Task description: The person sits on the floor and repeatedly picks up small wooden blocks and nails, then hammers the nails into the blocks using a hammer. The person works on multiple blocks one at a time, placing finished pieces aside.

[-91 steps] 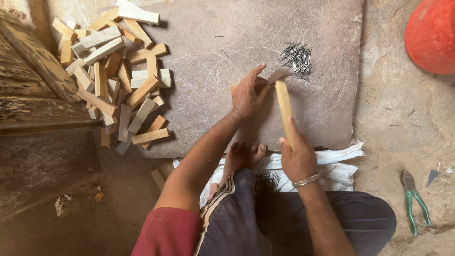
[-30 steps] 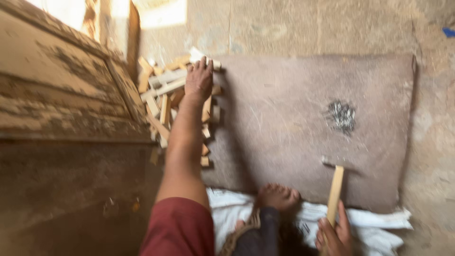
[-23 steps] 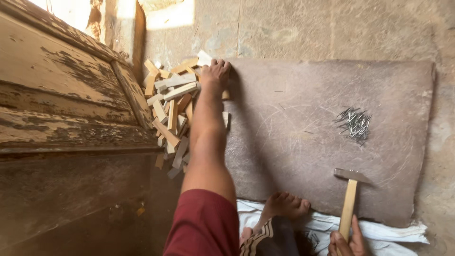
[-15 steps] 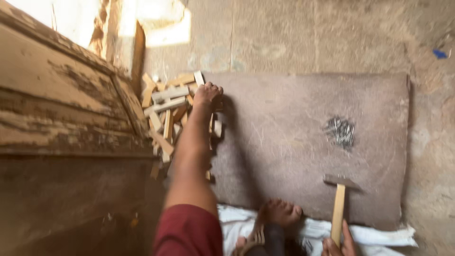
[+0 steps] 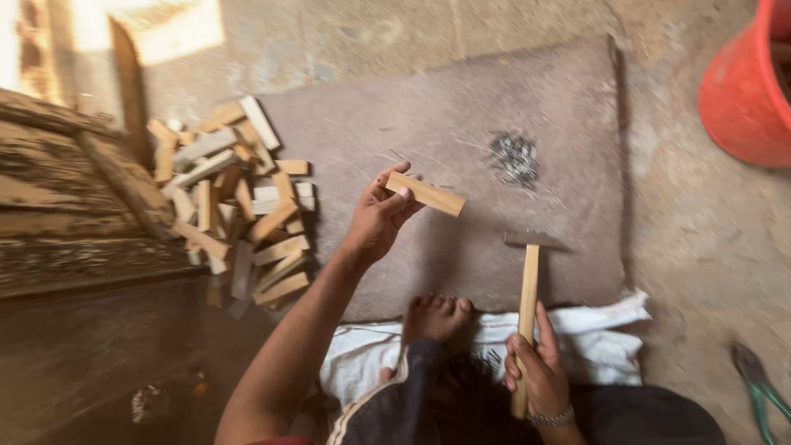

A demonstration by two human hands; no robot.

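Person sits on the floor (image 5: 709,247), view straight down over the lap. Left hand (image 5: 377,221) raised over a grey-brown mat (image 5: 461,132), fingers and thumb closed on one end of a short wooden block (image 5: 426,194); the block is pale, flat and rectangular, sticking out to the right of the fingertips, tilted slightly down at its far end, held clear of the mat surface. Right hand (image 5: 540,371) low in the frame near the lap, wrapped around the lower part of a hammer (image 5: 527,288) handle; the handle is light wood, standing nearly upright in the picture, with the dark metal head at the top resting on or just above the mat, cannot tell which. The two hands are apart, the block up and left of the hammer head. Small heap of dark nails (image 5: 512,156) on the mat, above the hammer head and right of the block. Pile of similar wooden pieces (image 5: 235,206) lies at the mat's left edge, jumbled, some overlapping the edge. A bare foot (image 5: 435,317) rests at the near edge of the mat, on a white cloth (image 5: 593,346) spread under the legs. Weathered wooden panel (image 5: 66,189) at far left. Red bucket (image 5: 746,82) at top right on the floor. Green-handled pliers (image 5: 754,383) lie at lower right, well away from both hands.
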